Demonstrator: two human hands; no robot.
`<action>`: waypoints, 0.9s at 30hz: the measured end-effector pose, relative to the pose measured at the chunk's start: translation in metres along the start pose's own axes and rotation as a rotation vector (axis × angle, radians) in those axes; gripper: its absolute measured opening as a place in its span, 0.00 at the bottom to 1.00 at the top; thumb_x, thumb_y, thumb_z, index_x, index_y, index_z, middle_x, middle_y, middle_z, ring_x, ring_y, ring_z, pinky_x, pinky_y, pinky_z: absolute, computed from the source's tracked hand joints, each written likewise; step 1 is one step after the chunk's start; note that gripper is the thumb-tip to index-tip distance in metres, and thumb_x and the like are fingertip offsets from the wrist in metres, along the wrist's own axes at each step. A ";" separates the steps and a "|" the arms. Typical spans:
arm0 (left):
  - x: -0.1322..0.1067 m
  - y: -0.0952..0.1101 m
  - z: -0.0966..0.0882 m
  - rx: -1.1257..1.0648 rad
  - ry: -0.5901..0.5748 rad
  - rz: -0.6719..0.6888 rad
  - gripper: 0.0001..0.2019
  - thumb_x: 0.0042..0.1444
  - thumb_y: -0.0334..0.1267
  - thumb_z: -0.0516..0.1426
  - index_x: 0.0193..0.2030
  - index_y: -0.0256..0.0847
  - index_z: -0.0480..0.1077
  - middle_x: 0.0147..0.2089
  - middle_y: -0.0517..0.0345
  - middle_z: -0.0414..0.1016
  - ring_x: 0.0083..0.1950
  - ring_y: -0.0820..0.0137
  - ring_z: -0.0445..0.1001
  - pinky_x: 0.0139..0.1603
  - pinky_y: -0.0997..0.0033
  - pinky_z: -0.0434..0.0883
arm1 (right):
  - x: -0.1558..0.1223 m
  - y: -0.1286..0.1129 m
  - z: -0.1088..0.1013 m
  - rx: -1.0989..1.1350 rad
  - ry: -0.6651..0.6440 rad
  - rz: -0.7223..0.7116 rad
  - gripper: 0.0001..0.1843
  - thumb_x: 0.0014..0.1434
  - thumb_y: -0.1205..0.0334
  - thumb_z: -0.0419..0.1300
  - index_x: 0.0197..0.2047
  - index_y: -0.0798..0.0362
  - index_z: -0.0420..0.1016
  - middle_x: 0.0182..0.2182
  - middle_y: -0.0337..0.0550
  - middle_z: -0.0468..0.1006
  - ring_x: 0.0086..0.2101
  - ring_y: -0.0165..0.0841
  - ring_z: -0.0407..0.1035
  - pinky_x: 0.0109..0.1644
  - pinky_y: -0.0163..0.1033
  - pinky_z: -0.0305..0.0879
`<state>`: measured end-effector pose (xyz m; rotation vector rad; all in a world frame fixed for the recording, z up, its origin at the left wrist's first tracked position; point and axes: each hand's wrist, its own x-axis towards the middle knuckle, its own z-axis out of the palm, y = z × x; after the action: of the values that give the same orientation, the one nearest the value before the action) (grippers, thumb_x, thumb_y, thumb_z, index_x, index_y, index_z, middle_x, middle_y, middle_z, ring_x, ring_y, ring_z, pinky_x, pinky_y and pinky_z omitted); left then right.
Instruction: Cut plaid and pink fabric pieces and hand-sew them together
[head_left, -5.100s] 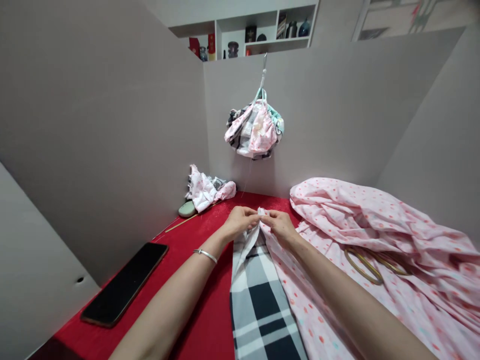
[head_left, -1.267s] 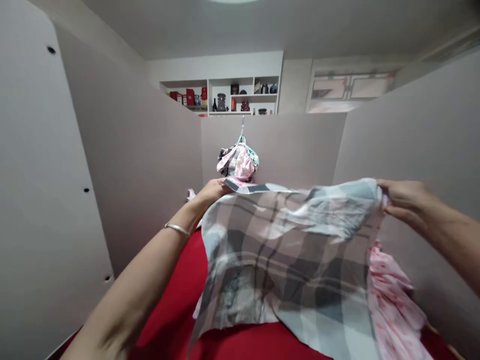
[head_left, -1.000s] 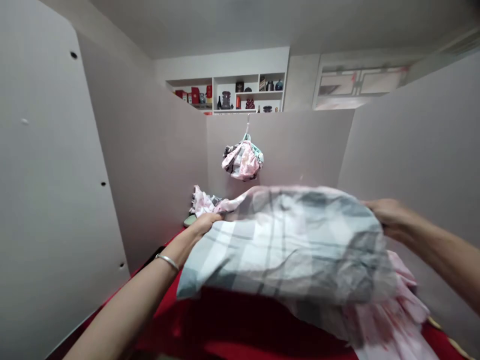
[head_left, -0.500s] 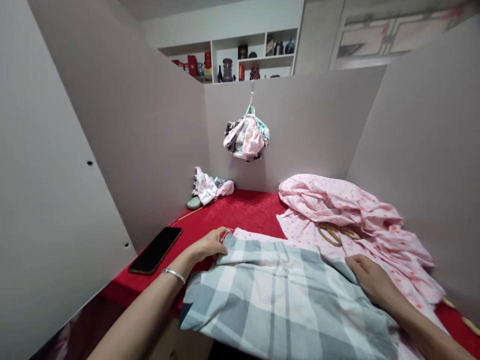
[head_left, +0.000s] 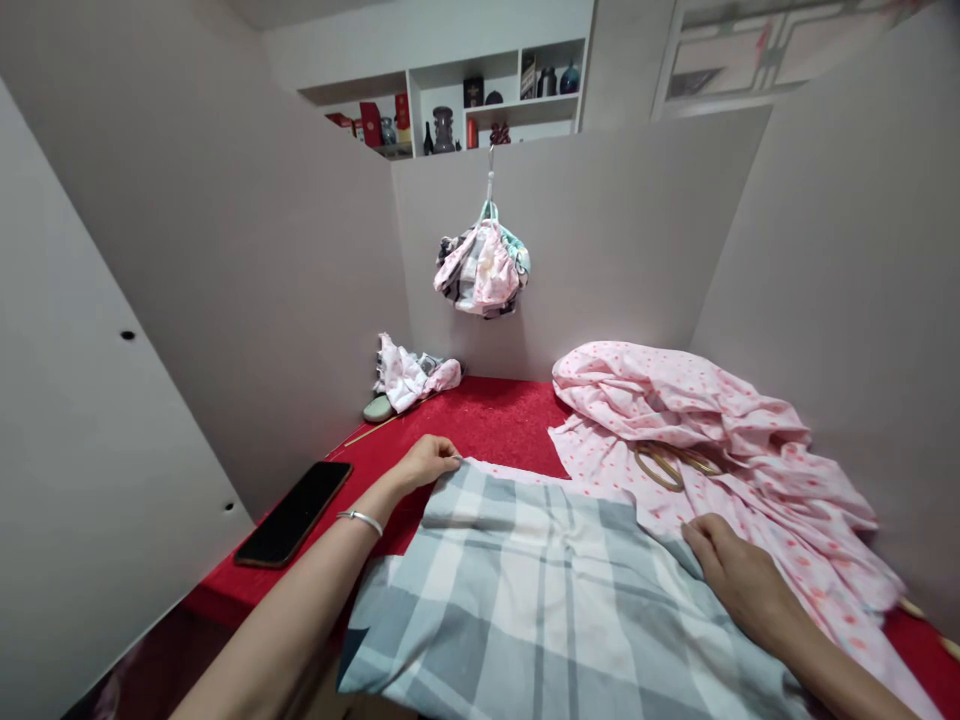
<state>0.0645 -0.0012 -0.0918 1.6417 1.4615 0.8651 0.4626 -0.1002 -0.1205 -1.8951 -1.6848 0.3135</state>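
Observation:
A grey and white checked cloth (head_left: 540,590) lies spread at the front of the table, hanging over its near edge. My left hand (head_left: 426,463), with a silver bangle at the wrist, pinches the cloth's far left corner. On the right side, my right hand (head_left: 731,560) grips the cloth's edge between thumb and fingers. A strip of pink dotted fabric (head_left: 517,472) shows just beyond the checked cloth's far edge. To the right, a large pink dotted cloth (head_left: 675,390) is heaped in folds, with gold-handled scissors (head_left: 660,466) lying on it.
A black phone (head_left: 295,513) lies on the red table cover (head_left: 495,420) at left. Fabric scraps (head_left: 412,375) and a green round object (head_left: 378,408) sit in the back left corner. A fabric bundle (head_left: 484,265) hangs on the back panel (head_left: 615,240). Side panels enclose the table.
My left hand has shifted slightly up and now pinches the corner more tightly, drawing the cloth's far left corner flatter. My right hand keeps its grip. The view has shifted a little.

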 end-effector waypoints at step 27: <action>-0.084 0.059 -0.048 -0.227 0.331 0.248 0.18 0.46 0.52 0.60 0.34 0.41 0.63 0.26 0.66 0.63 0.26 0.74 0.60 0.28 0.77 0.58 | 0.005 -0.002 -0.036 0.498 0.516 0.005 0.20 0.56 0.43 0.50 0.31 0.52 0.66 0.22 0.38 0.68 0.25 0.32 0.62 0.30 0.37 0.60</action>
<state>0.0412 -0.0833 -0.0175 1.5802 1.3278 1.4440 0.4806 -0.1043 -0.0895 -1.4483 -1.1294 0.1972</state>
